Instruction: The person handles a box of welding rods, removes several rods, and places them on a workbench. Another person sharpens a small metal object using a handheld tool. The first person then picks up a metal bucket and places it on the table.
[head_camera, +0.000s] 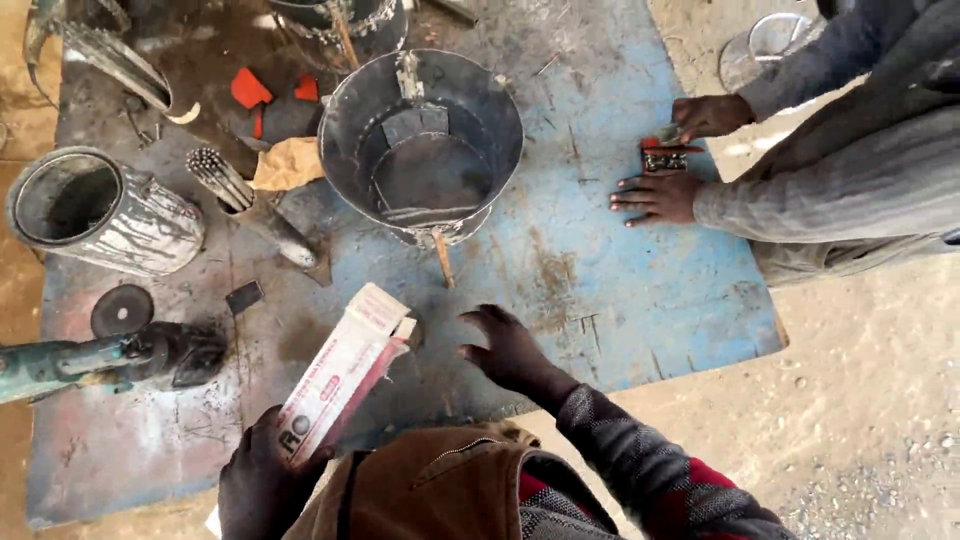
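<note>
My left hand grips the lower end of a long white and red cardboard box, which tilts up to the right with its top flap open over the worn blue metal table. My right hand hovers just right of the box's open end, fingers spread and curled, holding nothing. A little beyond both hands stands a large dark metal bucket with welded plates inside.
Another person's two hands rest at the table's right edge on a small metal part. An angle grinder and a loose disc lie at left. A bundle of welding rods and a grey cylinder sit behind.
</note>
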